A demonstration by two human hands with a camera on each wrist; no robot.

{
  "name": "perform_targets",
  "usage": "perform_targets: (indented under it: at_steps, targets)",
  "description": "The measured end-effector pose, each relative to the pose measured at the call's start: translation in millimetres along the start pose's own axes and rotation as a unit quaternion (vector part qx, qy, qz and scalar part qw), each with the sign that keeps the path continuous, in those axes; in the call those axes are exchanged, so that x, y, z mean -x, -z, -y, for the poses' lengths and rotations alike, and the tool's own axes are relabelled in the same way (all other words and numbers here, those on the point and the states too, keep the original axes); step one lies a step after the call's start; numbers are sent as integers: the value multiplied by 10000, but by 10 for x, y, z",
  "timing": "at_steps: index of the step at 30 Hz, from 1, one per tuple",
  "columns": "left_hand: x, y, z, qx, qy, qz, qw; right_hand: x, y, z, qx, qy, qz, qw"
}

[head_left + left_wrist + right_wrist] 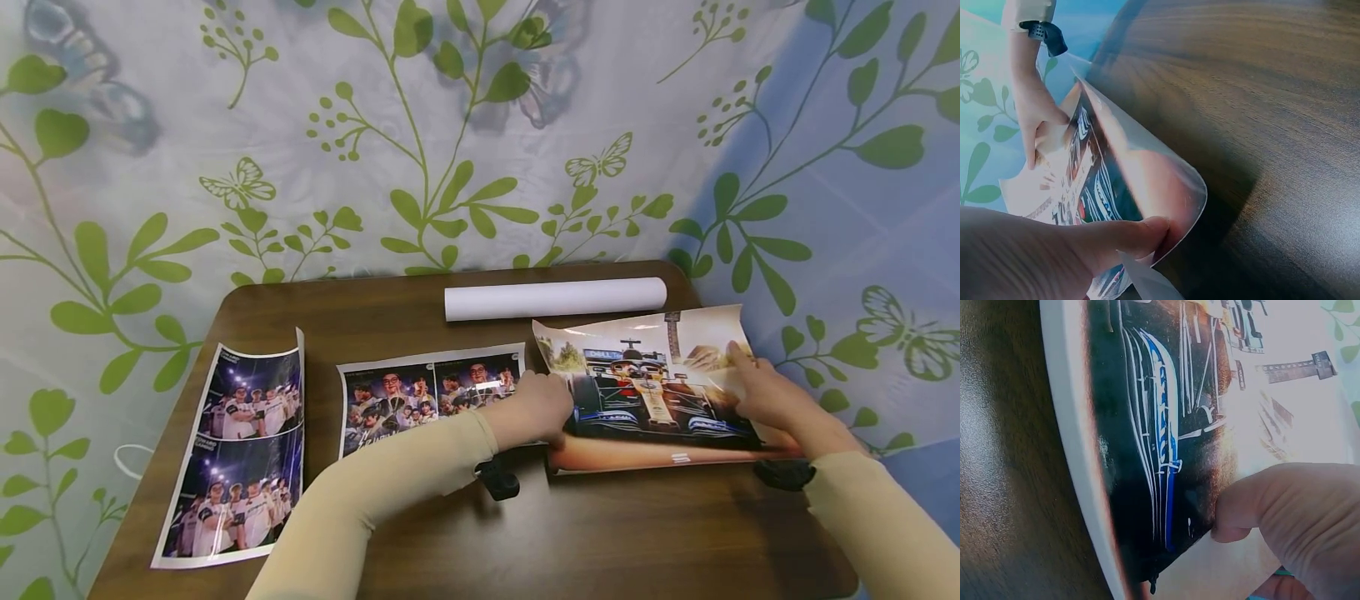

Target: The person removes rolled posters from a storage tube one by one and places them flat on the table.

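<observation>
A glossy race car poster is raised at the right side of the table, its edges bowed. My left hand pinches its left edge. In the left wrist view, the left thumb lies on the printed face near a curling corner; the other fingers are hidden. My right hand grips the right edge, with the thumb on top and a finger showing below the sheet. Beside my left hand lies a group-photo poster, partly covered by the left forearm.
A rolled white paper tube lies along the back of the brown table. At the left is a tall poster with two team photos, its upper right corner curled up. A leaf-patterned curtain hangs close behind the table.
</observation>
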State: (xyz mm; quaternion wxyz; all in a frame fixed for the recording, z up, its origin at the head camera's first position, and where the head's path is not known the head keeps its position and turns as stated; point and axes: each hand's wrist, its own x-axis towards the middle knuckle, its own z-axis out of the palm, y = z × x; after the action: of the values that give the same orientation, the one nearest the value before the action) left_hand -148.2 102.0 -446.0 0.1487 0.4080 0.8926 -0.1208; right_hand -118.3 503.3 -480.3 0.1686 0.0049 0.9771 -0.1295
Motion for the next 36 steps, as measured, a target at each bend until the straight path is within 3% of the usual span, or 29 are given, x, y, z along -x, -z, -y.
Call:
perform_targets:
  at_steps: [6, 18, 28, 36]
  targets:
    - [-35, -10, -31, -283, 163, 117, 9994, -14, -8, 6, 80, -262, 99, 9996]
    - [-60, -100, -41, -254, 598, 548, 9964, -10, -18, 108, 278, -475, 182, 9983]
    - [-87, -149, -24, -469, 488, 414, 9969, -91, -112, 182, 881, 15, 92, 9961]
    - [-121, -142, -12, -400, 539, 408, 9969, -152, -112, 165, 946, 314, 308, 9945]
